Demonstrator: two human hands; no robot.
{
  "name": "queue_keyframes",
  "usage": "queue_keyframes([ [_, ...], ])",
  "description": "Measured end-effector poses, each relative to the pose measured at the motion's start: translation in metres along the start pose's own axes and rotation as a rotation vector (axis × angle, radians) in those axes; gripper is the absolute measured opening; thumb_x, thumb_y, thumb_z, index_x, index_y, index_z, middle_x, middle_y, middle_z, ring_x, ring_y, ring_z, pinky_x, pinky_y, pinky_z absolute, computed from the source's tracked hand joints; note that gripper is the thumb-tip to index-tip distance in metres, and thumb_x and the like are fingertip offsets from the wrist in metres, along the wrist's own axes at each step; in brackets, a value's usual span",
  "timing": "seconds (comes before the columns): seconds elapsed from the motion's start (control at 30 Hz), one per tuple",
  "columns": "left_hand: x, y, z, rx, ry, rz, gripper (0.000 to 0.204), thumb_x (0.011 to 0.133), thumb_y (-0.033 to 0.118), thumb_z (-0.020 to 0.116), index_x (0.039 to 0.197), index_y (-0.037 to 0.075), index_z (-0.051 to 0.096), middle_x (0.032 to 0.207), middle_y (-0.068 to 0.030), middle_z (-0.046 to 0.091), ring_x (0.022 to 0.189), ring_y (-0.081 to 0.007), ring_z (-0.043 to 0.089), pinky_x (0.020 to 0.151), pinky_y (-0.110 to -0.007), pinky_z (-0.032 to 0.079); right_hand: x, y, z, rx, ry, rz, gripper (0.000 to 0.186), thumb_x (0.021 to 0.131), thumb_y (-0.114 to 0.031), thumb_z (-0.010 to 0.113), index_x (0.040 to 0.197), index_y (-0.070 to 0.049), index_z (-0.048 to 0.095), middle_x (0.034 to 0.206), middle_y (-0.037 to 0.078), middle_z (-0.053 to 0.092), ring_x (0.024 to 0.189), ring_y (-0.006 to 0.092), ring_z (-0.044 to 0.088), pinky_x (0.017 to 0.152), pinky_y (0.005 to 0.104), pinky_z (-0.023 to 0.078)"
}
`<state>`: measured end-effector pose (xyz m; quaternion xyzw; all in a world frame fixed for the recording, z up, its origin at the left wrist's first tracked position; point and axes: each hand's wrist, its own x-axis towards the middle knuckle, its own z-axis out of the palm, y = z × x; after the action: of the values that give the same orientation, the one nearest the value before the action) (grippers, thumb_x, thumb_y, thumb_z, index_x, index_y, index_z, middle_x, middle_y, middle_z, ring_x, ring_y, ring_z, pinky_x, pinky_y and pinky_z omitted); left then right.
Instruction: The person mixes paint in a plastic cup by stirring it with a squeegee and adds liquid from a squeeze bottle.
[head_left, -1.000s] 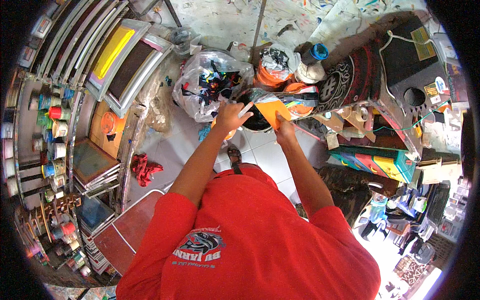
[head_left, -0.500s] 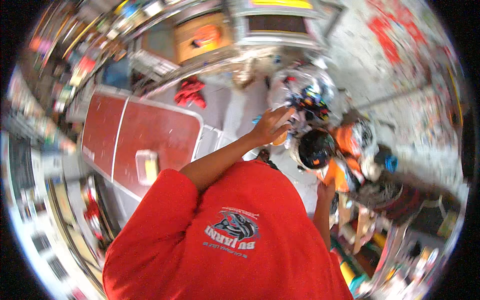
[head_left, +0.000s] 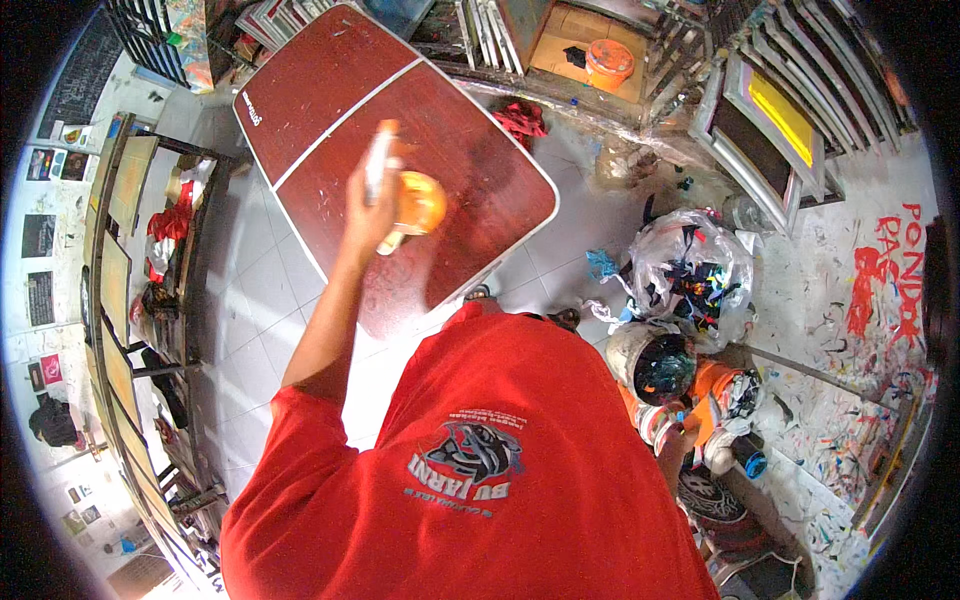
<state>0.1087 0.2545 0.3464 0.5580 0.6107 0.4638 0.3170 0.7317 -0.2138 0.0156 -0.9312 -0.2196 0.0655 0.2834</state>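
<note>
My left hand (head_left: 368,215), blurred by motion, is over the dark red folding table (head_left: 330,95) with its fingers closed around a round orange-yellow tub (head_left: 421,203). A narrow white piece with an orange tip (head_left: 381,160) shows beside the fingers; whether I hold it or it lies on the table I cannot tell. Low on the right, my right hand (head_left: 680,441) has curled fingers next to a dirty white bucket with a dark inside (head_left: 664,368) and an orange-and-white bag (head_left: 715,391). What those fingers grip is hidden.
A clear plastic bag of dark scraps (head_left: 693,280) stands on the floor beyond the bucket. Red cloth (head_left: 520,120) lies past the table. An orange bucket (head_left: 609,63) sits in a wooden recess. Screen frames (head_left: 775,110) lean at the far right, and a rack (head_left: 125,290) lines the left.
My left hand has swung left from beside the plastic bag to above the table, carrying the orange tub. The view has turned right. My right hand stays by the bucket and orange bag.
</note>
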Motion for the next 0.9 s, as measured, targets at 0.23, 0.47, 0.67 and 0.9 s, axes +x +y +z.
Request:
queue_keyframes([
  [0.23,0.039,-0.231,-0.160,0.124,0.341,0.197,0.042,0.091,0.030,0.053,0.122,0.001,0.050,0.108,-0.0061,0.057,0.094,-0.0130,0.052,0.080,-0.028,0.044,-0.008,-0.050,0.038,0.110,-0.271,-0.102,0.034,0.076,-0.020,0.063,0.097,0.006,0.053,0.091,0.021,0.060,0.084,0.0305,0.059,0.073,0.0387,0.047],
  [0.47,0.044,-0.339,-0.171,0.182,0.530,0.133,0.060,0.091,0.041,0.047,0.132,-0.002,0.037,0.133,-0.0186,0.041,0.120,-0.0282,0.042,0.103,-0.037,0.031,-0.026,-0.061,0.047,1.468,-0.097,0.223,0.028,0.089,-0.026,0.050,0.102,-0.001,0.053,0.090,0.010,0.062,0.082,0.0268,0.060,0.072,0.0401,0.052],
  [0.67,0.025,-0.350,-0.143,0.431,0.582,0.033,0.060,0.093,0.043,0.040,0.132,-0.001,0.036,0.132,-0.0240,0.039,0.121,-0.0375,0.040,0.104,-0.045,0.030,-0.052,-0.146,0.008,1.365,0.422,0.710,0.026,0.091,-0.025,0.049,0.108,-0.005,0.052,0.099,0.009,0.057,0.089,0.0236,0.057,0.076,0.0363,0.049],
  [0.9,-0.007,-0.323,-0.110,0.476,0.304,-0.068,0.078,0.086,0.055,0.045,0.137,-0.001,0.026,0.133,-0.0259,0.036,0.120,-0.0384,0.041,0.100,-0.047,0.034,-0.053,-0.117,-0.015,0.862,0.655,0.495,0.055,0.080,-0.041,0.064,0.111,0.004,0.055,0.105,0.012,0.060,0.090,0.0238,0.058,0.077,0.0379,0.046],
])
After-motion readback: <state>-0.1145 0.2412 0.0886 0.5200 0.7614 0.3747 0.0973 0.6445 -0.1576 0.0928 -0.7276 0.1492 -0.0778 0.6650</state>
